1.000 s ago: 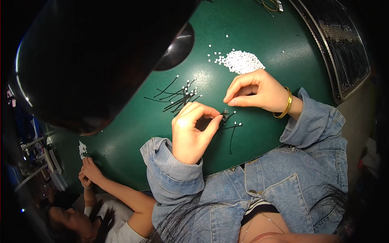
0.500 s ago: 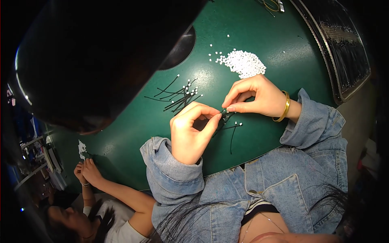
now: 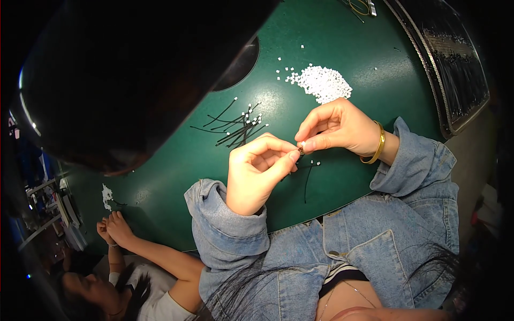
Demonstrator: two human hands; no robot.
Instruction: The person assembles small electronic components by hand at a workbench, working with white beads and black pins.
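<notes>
My left hand (image 3: 256, 174) and my right hand (image 3: 345, 128) meet fingertip to fingertip over the green table. Between the left thumb and forefinger is the end of a thin black wire, mostly hidden by the fingers. The right thumb and forefinger pinch a tiny white connector housing (image 3: 303, 143) against that end. Whether wire and housing are joined cannot be made out. Just beyond the hands lies a heap of white connector housings (image 3: 324, 84). Left of it are several black wires (image 3: 245, 128) with white ends. Another black wire (image 3: 305, 184) rests nearer me, below the fingertips.
A large dark shape (image 3: 134, 80) blocks the upper left, beside a black round disc (image 3: 241, 64). At the right edge stands a rack of black wires (image 3: 458, 75). A co-worker's hands (image 3: 116, 229) are at the lower left, by a small white heap (image 3: 107, 196).
Both my hands have shifted slightly, the left one a little to the right, and their fingertips are closer together. The white housing shows more clearly at the right fingertips.
</notes>
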